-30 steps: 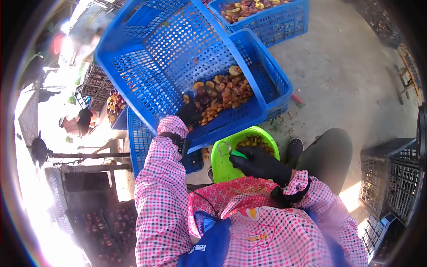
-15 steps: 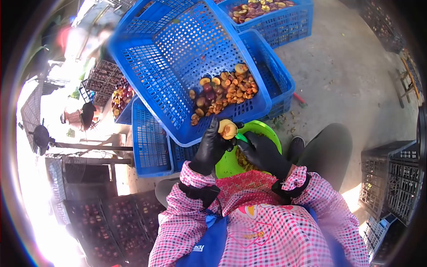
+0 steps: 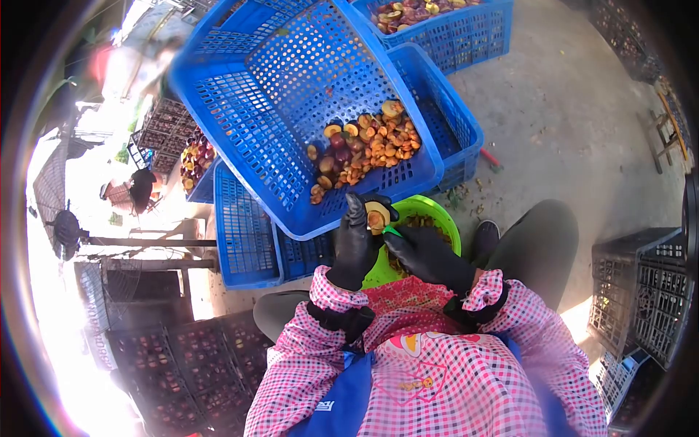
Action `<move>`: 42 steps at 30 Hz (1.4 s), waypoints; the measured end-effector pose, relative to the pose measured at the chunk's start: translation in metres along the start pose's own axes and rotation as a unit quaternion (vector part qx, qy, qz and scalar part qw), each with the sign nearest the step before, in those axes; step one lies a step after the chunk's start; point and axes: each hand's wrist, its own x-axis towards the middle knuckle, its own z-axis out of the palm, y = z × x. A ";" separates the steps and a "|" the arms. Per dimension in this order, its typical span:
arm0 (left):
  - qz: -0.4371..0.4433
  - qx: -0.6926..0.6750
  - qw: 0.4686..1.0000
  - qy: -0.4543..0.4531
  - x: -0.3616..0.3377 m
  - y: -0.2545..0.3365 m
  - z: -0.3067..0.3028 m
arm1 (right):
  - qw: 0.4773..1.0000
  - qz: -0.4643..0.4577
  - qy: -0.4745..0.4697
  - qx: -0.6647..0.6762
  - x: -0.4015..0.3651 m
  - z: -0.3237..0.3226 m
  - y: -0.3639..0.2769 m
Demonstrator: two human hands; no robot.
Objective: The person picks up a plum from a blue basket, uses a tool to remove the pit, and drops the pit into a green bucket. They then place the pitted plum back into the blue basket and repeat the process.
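My left hand, in a black glove, grips a halved plum whose yellow cut face and brown pit side are turned up. My right hand, also gloved in black, is closed around a green-handled tool; its working end is hidden against the fruit. Both hands meet above a lime-green basin, which has yellowish-brown bits in it. Just beyond them a tilted blue crate holds a heap of plum halves, dark whole-looking plums and small orange-brown pieces.
More blue crates stand beneath and behind the tilted one, including a far crate filled with cut plums. Black crates are stacked at right. Dark fruit-filled crates lie at lower left. A fan stands at left. A red-handled object lies on the floor.
My left hand has turned more upright and shifted slightly right, rotating the plum half. The green tool now shows less, its end close against the fruit.
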 end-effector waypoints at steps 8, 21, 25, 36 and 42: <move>0.110 0.040 0.992 -0.039 0.005 -0.004 0.003 | 0.865 0.207 -0.213 0.405 -0.002 -0.023 -0.022; -0.017 -0.062 0.994 0.083 -0.024 0.014 0.003 | 0.768 0.177 -0.294 0.541 -0.014 0.003 -0.024; 0.267 0.305 0.852 0.332 -0.032 0.069 -0.121 | 0.904 0.081 -0.268 0.324 -0.010 0.003 -0.009; 0.063 0.612 0.778 -0.130 0.190 0.020 -0.052 | 0.945 0.165 -0.201 0.200 0.001 -0.040 -0.043; -0.007 0.432 0.848 -0.308 0.245 -0.034 -0.013 | 0.980 0.054 -0.105 0.160 -0.001 -0.040 -0.019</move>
